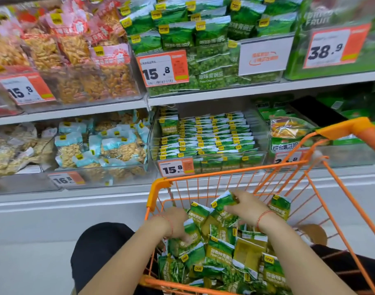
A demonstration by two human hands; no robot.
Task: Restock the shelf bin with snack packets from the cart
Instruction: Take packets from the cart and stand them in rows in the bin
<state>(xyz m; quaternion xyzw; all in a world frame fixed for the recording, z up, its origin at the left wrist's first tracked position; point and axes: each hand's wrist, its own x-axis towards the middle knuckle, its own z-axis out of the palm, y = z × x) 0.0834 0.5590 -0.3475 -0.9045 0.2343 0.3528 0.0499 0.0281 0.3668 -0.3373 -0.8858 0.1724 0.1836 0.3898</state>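
Observation:
An orange wire cart (pixel 161 186) stands in front of me, filled with several green pea snack packets (pixel 219 251). My right hand (pixel 245 206) is inside the cart and grips one green packet (pixel 224 201) at the top of the pile. My left hand (pixel 178 222) reaches down into the heap with curled fingers round another green packet (pixel 192 231). The clear shelf bin (pixel 210 162) on the lower shelf, just beyond the cart, holds neat rows of the same green packets.
To the bin's left is a bin of blue nut packets (pixel 101 143); to its right a bin of mixed vegetable crisps (pixel 288 128). The upper shelf carries orange snack bags (pixel 76 60) and green pea bags (pixel 182 35). Orange price tags hang on the bin fronts. The shelf base (pixel 76 205) is grey.

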